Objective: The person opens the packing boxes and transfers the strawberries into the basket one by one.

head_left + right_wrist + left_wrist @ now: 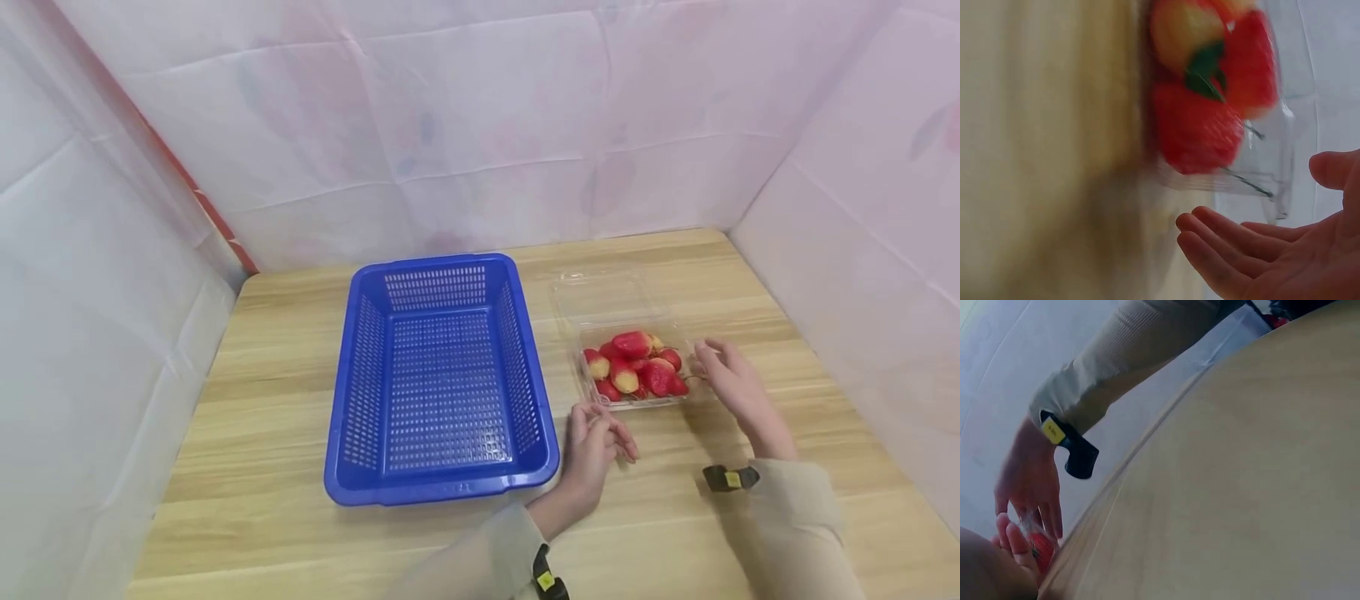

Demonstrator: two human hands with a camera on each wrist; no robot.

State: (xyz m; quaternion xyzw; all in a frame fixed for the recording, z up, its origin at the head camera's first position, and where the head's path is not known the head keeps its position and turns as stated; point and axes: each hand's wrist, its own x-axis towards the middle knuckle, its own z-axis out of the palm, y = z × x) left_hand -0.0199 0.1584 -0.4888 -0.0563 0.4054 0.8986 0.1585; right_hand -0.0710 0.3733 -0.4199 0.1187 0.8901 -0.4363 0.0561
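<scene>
A clear plastic clamshell box (637, 406) stands with its lid (600, 296) folded back, away from the person. Small red and yellow fruits (632, 343) with thin stems fill it; a green leaf (1205, 65) shows among them in the right wrist view. Just right of the box is my right hand (738, 392), its fingers extended and holding nothing; the right wrist view shows a gap to the box. My left hand (591, 450) is between the box's front left corner and the blue basket, fingers loosely bent around nothing. Only part of it shows in the left wrist view.
The blue perforated basket (442, 492) stands left of the box, with nothing inside. Both are on a wood-grain table (255, 417). Pale patterned sheets (487, 125) enclose the table at the back and sides.
</scene>
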